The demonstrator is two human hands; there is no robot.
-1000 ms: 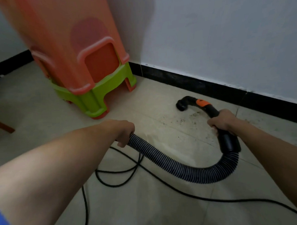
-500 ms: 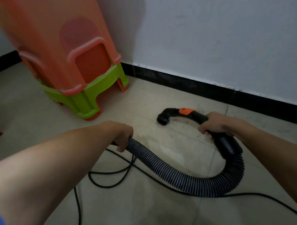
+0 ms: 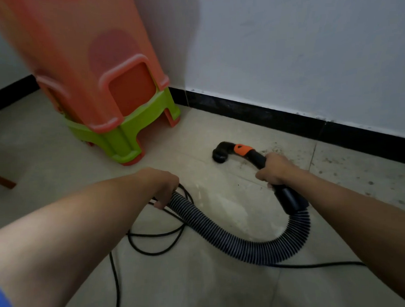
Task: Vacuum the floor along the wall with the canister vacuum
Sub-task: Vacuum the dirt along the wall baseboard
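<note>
Pale floor tiles (image 3: 226, 291) meet a white wall (image 3: 308, 56) with a black skirting board (image 3: 264, 113), and the vacuum nozzle (image 3: 220, 153) rests mouth-down on the tiles near that board, beside a scatter of dirt (image 3: 279, 150). Your right hand (image 3: 275, 171) curls its fingers round the black handle (image 3: 289, 199), and your left hand (image 3: 162, 187) grips the ribbed hose (image 3: 223, 236) looping between them. A black cord (image 3: 154, 248) trails beneath the hose; stacked stools (image 3: 106, 88) stand by the wall.
</note>
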